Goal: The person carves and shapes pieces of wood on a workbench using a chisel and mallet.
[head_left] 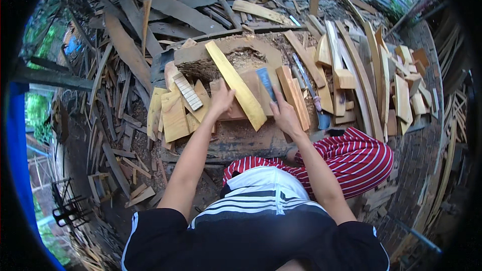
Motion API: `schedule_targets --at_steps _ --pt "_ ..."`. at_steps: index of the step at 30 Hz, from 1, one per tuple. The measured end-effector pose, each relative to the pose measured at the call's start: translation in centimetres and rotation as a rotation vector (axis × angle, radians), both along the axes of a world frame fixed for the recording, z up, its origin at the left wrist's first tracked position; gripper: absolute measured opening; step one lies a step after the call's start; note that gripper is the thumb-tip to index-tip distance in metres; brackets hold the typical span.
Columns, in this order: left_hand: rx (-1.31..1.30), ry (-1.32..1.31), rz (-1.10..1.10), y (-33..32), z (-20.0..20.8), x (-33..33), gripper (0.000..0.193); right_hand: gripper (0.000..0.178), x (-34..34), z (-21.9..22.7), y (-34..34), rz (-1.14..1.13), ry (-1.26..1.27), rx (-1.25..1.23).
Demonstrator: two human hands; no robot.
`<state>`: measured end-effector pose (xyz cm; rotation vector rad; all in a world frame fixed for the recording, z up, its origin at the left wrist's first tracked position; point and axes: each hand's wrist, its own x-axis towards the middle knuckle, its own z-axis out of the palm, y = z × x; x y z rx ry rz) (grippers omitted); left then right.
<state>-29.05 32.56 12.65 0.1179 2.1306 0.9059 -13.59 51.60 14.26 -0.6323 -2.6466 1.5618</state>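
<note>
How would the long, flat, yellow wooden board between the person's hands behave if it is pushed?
The yellow board would probably stay stiff: it looks like solid wood without sag. Being narrow for its length, it may swivel. It might rock, as its far end crosses the rough brown wooden block.

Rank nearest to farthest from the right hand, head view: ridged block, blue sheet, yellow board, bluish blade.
1. Bluish blade, at the right hand
2. Yellow board, left of the blade
3. Ridged block, past the left hand
4. Blue sheet, far left
</note>
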Motion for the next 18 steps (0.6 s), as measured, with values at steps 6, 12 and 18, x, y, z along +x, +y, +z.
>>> schedule_targets --at_steps 6,12,18 --pt "0.195 0.143 0.302 -0.4 -1.0 -4.5 0.074 0.058 2.1 2.8 -3.3 0.368 -0.153 0.331" --pt "0.381 0.053 0.347 -1.5 -3.2 -3.9 0.069 0.069 1.7 2.6 -6.1 0.431 -0.116 0.619" --pt "0.373 0.152 0.286 -1.0 -2.4 0.7 0.073 0.065 -0.5 1.7 -5.9 0.410 -0.106 0.608"
